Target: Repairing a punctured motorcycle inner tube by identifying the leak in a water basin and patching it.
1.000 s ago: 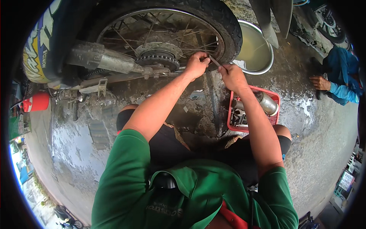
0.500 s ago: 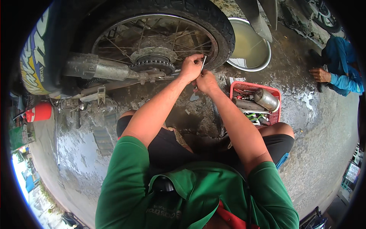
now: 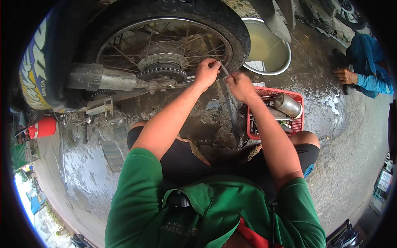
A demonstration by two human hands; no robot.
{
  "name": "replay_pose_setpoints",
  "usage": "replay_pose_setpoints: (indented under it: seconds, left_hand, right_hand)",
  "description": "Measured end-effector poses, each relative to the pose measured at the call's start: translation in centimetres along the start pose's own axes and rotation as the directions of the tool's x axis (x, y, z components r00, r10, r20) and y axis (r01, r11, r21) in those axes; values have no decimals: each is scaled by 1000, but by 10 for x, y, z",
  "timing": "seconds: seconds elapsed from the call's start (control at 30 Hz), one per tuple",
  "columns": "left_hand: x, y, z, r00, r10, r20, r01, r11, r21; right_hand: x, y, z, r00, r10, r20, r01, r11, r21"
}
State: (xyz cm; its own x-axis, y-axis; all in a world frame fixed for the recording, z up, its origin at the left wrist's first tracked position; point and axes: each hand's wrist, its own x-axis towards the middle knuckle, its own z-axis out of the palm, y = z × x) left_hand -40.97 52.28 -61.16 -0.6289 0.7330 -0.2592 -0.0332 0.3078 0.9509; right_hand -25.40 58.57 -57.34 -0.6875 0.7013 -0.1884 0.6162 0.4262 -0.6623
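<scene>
The right hand [image 3: 241, 86] grips the near end of a slim metal tool [image 3: 224, 70] at the near right of the spoked wheel [image 3: 164, 60]. The left hand [image 3: 206, 75] curls by its far end; whether it pinches cannot be told. Brace the tool steadily.

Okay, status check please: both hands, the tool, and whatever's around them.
Right hand gripping slim metal tool. Left hand curled near tool's upper end, beside motorcycle wheel; contact unclear. Right forearm crosses over red basket.
</scene>
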Motion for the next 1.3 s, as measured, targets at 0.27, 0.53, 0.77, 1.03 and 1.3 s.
replay_pose_setpoints:
  seconds: [0.27,0.53,0.77,1.03,1.3]
  left_hand:
    - [7,-8,-6,994,8,112,-26,987,157]
    - [-1,9,-9,990,-101,94,93,992,86]
    - [5,-2,-16,994,-24,105,11,992,123]
    - [14,-20,-17,983,98,155,-144,936,320]
    - [0,-4,1,996,58,74,-65,992,105]
  right_hand:
    - [13,-29,54,900,239,365,-373,855,360]
    - [19,11,-26,974,-85,212,68,994,86]
    - [6,-16,31,918,185,350,-328,852,408]
    - [11,-29,26,875,265,405,-406,857,317]
    - [20,-14,-47,977,-42,210,100,956,-276]
